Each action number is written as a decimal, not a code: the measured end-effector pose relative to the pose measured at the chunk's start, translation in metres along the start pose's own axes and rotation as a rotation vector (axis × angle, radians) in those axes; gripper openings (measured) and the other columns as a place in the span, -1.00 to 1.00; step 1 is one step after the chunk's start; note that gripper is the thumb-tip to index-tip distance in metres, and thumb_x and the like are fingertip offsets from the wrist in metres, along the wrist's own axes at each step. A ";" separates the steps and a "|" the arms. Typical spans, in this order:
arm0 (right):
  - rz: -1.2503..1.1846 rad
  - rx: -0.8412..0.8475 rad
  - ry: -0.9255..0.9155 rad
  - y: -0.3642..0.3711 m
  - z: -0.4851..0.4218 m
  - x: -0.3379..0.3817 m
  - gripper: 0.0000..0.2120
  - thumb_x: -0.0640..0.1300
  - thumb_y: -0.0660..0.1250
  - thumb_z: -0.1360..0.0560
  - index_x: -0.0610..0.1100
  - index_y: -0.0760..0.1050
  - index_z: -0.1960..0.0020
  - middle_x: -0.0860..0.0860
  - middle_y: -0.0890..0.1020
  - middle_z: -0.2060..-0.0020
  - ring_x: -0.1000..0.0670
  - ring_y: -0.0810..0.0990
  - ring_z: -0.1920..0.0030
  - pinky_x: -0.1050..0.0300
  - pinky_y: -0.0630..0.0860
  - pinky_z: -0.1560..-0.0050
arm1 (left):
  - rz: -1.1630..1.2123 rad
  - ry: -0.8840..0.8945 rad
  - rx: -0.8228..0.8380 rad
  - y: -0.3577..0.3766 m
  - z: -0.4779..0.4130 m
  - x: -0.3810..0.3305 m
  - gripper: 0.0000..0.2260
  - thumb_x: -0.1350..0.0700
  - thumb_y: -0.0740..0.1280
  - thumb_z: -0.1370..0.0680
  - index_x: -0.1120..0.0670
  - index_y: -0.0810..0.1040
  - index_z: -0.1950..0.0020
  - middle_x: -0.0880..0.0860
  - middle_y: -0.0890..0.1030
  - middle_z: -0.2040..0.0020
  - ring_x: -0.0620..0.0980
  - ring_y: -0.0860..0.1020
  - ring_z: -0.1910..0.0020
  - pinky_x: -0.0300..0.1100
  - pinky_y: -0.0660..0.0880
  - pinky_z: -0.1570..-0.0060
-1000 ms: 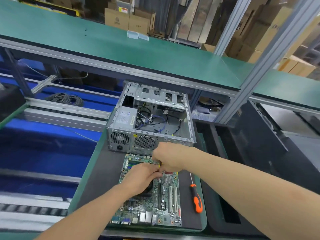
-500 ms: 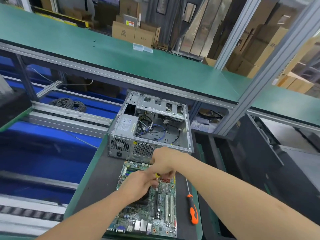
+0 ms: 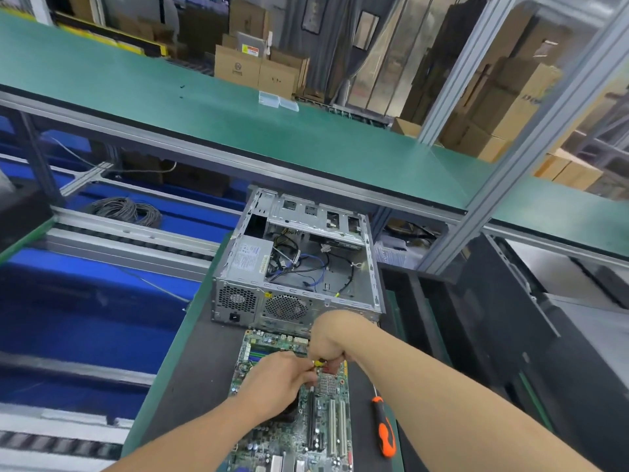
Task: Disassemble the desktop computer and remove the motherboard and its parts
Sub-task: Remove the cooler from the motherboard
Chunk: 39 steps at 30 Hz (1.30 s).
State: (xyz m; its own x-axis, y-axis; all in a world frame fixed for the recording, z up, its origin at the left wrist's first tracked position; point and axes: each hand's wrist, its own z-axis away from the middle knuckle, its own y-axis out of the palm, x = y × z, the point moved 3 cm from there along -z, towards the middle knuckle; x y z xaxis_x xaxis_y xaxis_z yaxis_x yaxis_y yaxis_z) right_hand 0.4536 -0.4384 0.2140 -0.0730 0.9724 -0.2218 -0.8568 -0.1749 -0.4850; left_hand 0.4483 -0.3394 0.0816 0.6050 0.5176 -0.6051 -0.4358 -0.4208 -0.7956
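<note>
Two bare hands meet over a green printed motherboard [image 3: 308, 420] lying flat on a dark-matted worktop [image 3: 197, 379] with a green edge. Behind the board, touching or just beside its far edge, stands an open grey metal desktop computer case [image 3: 299, 260], its lid off, showing a silver power supply box [image 3: 250, 257] at the left and loose black and blue cables [image 3: 299, 264] on its bare floor. A long green shelf [image 3: 238, 124] on a grey metal frame spans the scene above the case, with brown cardboard boxes [image 3: 258, 69] stacked behind it. The left hand [image 3: 275, 383] rests on the middle of the board, its fingers curled together near a silver finned heatsink [image 3: 328, 384]. The right hand [image 3: 328, 342] hovers over the board's far part, fingers closed in a pinch on a small yellow and black part [image 3: 319, 362]; what that part is cannot be told. An orange-and-black-handled screwdriver [image 3: 383, 425] lies on the mat just right of the board.
</note>
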 end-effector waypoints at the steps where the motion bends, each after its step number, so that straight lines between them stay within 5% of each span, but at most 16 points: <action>1: 0.046 -0.084 0.000 -0.003 0.002 0.003 -0.75 -0.18 0.22 -0.67 -0.24 0.62 -0.20 -0.15 0.68 0.03 -0.05 0.49 0.33 0.04 0.52 0.17 | -0.007 0.003 0.000 0.000 0.000 0.000 -0.72 -0.14 0.19 -0.71 -0.09 0.65 -0.02 -0.02 0.64 0.08 0.00 0.61 0.09 -0.08 0.55 0.01; 4: 0.108 -0.272 0.018 -0.007 0.006 0.014 -0.78 -0.17 0.27 -0.64 -0.25 0.55 0.12 -0.07 0.51 0.26 -0.06 0.46 0.30 0.03 0.50 0.17 | -0.021 0.001 0.005 0.000 -0.003 0.000 -0.74 -0.12 0.17 -0.72 -0.10 0.64 -0.12 -0.03 0.68 -0.01 -0.02 0.64 0.04 -0.07 0.57 -0.04; 9: 0.212 -0.406 -0.072 -0.008 0.017 0.029 -0.77 -0.24 0.27 -0.64 -0.24 0.53 -0.27 -0.11 0.48 -0.01 -0.15 0.46 0.08 -0.03 0.47 0.09 | -0.052 -0.011 -0.001 0.002 -0.005 0.000 -0.73 -0.07 0.18 -0.73 -0.07 0.66 -0.21 -0.03 0.69 -0.15 0.00 0.66 -0.04 -0.11 0.57 -0.05; 14: 0.555 -0.478 -0.284 -0.002 0.028 0.020 -0.86 -0.23 0.34 -0.58 -0.15 0.59 -0.13 -0.05 0.43 0.16 -0.12 0.53 0.15 0.06 0.47 0.25 | -0.077 -0.001 -0.001 0.005 -0.005 0.002 -0.75 -0.06 0.19 -0.72 -0.03 0.63 -0.07 -0.03 0.68 -0.04 0.04 0.65 -0.01 -0.06 0.56 0.03; 19: 0.829 -0.571 -0.452 0.009 0.024 0.023 -0.93 -0.16 0.42 -0.53 -0.08 0.61 -0.01 0.00 0.45 0.29 -0.11 0.63 0.17 0.08 0.50 0.31 | -0.033 -0.021 -0.010 0.008 -0.003 0.008 -0.77 -0.09 0.22 -0.71 -0.14 0.67 -0.17 -0.06 0.72 -0.08 0.02 0.66 0.00 -0.14 0.52 0.10; 24: 0.247 -0.520 -0.189 0.003 0.016 -0.001 -0.66 0.13 0.41 -0.52 -0.16 0.49 0.07 -0.03 0.45 0.32 -0.11 0.52 0.32 0.11 0.43 0.40 | 0.053 -0.045 0.005 0.010 -0.003 0.007 -0.79 -0.05 0.24 -0.69 -0.13 0.66 -0.17 -0.16 0.68 -0.01 -0.09 0.63 0.05 -0.16 0.56 0.04; 26: -0.179 -0.323 0.026 -0.003 0.010 -0.015 -0.46 0.29 0.31 -0.57 -0.24 0.47 0.04 -0.09 0.62 0.35 -0.06 0.53 0.50 0.18 0.42 0.50 | 0.086 -0.059 -0.005 0.009 -0.003 0.007 -0.81 -0.04 0.27 -0.68 -0.08 0.68 -0.11 -0.15 0.69 0.01 -0.10 0.64 0.05 -0.15 0.57 -0.01; 29: -0.513 0.063 0.196 0.002 0.003 -0.018 -0.38 0.30 0.07 -0.67 -0.22 0.40 -0.39 -0.09 0.63 0.41 0.03 0.35 0.57 0.25 0.29 0.52 | 0.063 -0.027 -0.021 0.006 -0.003 0.005 -0.77 -0.07 0.29 -0.67 -0.02 0.63 0.09 -0.15 0.64 0.12 -0.09 0.58 0.15 -0.08 0.58 0.04; 31: -0.583 0.167 0.206 0.008 -0.005 -0.015 -0.45 0.15 0.07 -0.73 -0.23 0.35 -0.52 -0.06 0.57 0.38 0.09 0.28 0.53 0.28 0.24 0.55 | 0.014 -0.004 -0.023 0.005 -0.003 0.003 -0.74 -0.11 0.28 -0.67 -0.01 0.59 0.12 -0.17 0.55 0.20 -0.12 0.49 0.23 -0.07 0.57 0.11; 36: -0.624 0.211 0.232 0.013 -0.016 -0.018 -0.52 0.05 0.10 -0.74 -0.28 0.39 -0.49 -0.03 0.48 0.31 0.09 0.16 0.41 0.27 0.17 0.40 | -0.012 0.019 -0.038 0.004 -0.004 -0.001 -0.61 -0.15 0.24 -0.68 -0.11 0.28 0.32 -0.12 0.43 0.34 -0.07 0.43 0.32 -0.04 0.52 0.20; 39: -0.441 0.123 0.138 0.009 -0.009 -0.016 -0.64 0.01 0.16 -0.73 -0.28 0.53 -0.19 -0.08 0.54 0.16 0.02 0.24 0.42 0.21 0.24 0.32 | -0.009 0.018 -0.028 0.007 -0.003 0.000 -0.67 -0.16 0.22 -0.69 -0.14 0.33 0.26 -0.13 0.46 0.31 -0.07 0.48 0.29 -0.03 0.53 0.18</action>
State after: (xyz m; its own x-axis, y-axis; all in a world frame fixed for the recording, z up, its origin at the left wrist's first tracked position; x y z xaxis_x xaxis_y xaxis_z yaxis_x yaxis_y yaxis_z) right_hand 0.4516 -0.4567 0.2050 0.3726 0.9186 -0.1319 -0.8454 0.2774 -0.4565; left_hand 0.4472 -0.3447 0.0760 0.6206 0.5083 -0.5971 -0.4114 -0.4372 -0.7998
